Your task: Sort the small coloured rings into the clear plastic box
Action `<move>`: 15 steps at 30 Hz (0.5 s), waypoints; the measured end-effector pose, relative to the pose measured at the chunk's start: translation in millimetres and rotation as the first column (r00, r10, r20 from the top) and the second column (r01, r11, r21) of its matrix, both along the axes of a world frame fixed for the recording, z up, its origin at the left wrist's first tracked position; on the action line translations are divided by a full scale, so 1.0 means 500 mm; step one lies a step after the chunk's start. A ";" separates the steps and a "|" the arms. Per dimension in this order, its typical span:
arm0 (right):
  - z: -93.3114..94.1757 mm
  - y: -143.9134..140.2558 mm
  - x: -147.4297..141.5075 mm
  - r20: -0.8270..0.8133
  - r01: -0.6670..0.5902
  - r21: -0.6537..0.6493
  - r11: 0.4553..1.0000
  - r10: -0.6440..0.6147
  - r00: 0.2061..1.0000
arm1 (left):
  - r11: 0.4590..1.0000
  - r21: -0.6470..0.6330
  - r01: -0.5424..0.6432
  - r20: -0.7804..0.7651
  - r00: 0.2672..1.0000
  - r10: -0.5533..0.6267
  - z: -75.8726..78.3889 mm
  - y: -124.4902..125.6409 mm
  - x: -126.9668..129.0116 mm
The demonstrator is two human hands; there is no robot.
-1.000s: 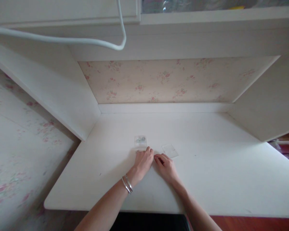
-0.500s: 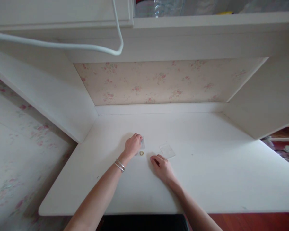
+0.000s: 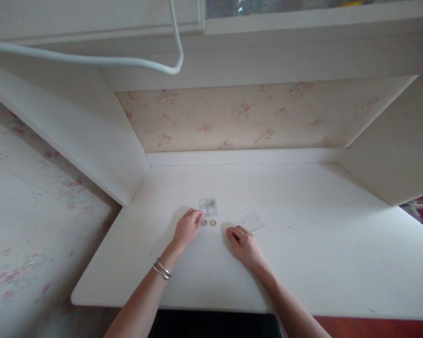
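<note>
My left hand [image 3: 188,227], with bracelets [image 3: 162,269] at the wrist, is at the near left corner of a small clear plastic box [image 3: 208,206]. Its thumb and fingers are pinched together, and whatever they may hold is too small or hidden. Small silvery pieces lie inside the box. Just in front of it are a pinkish ring-shaped piece [image 3: 204,222], close to my left fingertips, and a gold ring [image 3: 213,223]. My right hand [image 3: 246,245] rests on the tabletop with curled fingers and nothing visible in them. Beyond it lies a flat clear lid [image 3: 253,220].
The white desk [image 3: 313,263] has side panels and a flowered back wall [image 3: 239,117]. A white cable [image 3: 127,62] hangs in front of the cupboard at upper left. A dark seat [image 3: 216,324] shows below the front edge.
My left hand has drawn back from over the box toward me and to the left, uncovering the box and the pinkish piece. My right hand stays curled in place. The view has shifted slightly.
</note>
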State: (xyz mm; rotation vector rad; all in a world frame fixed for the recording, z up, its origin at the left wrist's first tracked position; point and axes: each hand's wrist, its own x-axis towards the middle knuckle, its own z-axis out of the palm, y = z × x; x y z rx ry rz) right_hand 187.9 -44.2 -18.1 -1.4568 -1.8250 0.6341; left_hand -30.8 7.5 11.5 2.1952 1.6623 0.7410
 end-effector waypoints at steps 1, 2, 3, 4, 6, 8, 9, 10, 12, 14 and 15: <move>-0.001 -0.001 0.000 0.009 0.000 0.004 1.000 0.000 1.000 | 1.000 -0.010 0.021 0.037 0.999 -0.021 -0.009 -0.010 -0.007; -0.001 -0.002 -0.001 0.022 -0.002 0.006 1.000 0.002 1.000 | 0.999 -0.022 0.036 0.068 0.997 -0.035 -0.016 -0.019 -0.013; -0.002 -0.002 -0.001 0.036 -0.004 0.007 1.000 0.004 0.999 | 0.998 -0.033 0.045 0.094 0.995 -0.042 -0.022 -0.028 -0.018; -0.002 -0.003 -0.002 0.050 -0.005 0.007 1.000 0.005 0.999 | 0.998 -0.046 0.049 0.113 0.993 -0.043 -0.025 -0.036 -0.021; -0.003 -0.003 -0.003 0.074 -0.008 0.003 1.000 0.008 0.997 | 0.996 -0.073 0.049 0.129 0.991 -0.039 -0.028 -0.048 -0.024; -0.002 -0.004 -0.004 0.090 -0.007 -0.003 1.000 0.007 0.996 | 0.994 -0.105 0.041 0.118 0.993 -0.028 -0.027 -0.054 -0.024; -0.001 -0.004 -0.005 0.094 -0.005 -0.006 1.000 0.006 0.996 | 0.992 -0.118 0.035 0.106 0.994 -0.022 -0.026 -0.055 -0.024; 0.000 -0.005 -0.005 0.095 -0.005 -0.007 1.000 0.006 0.995 | 0.992 -0.126 0.029 0.093 0.996 -0.017 -0.026 -0.056 -0.023; 0.001 -0.007 -0.007 0.092 -0.007 -0.010 1.000 0.008 0.996 | 0.994 -0.112 0.020 0.066 0.998 -0.012 -0.026 -0.055 -0.022; 0.001 -0.008 -0.008 0.089 -0.005 -0.009 1.000 0.006 0.996 | 0.997 -0.081 0.015 0.038 0.999 -0.012 -0.026 -0.054 -0.019; 0.000 -0.009 -0.009 0.088 -0.001 -0.006 1.000 0.001 0.996 | 0.998 -0.069 0.012 0.019 1.000 -0.011 -0.026 -0.052 -0.017</move>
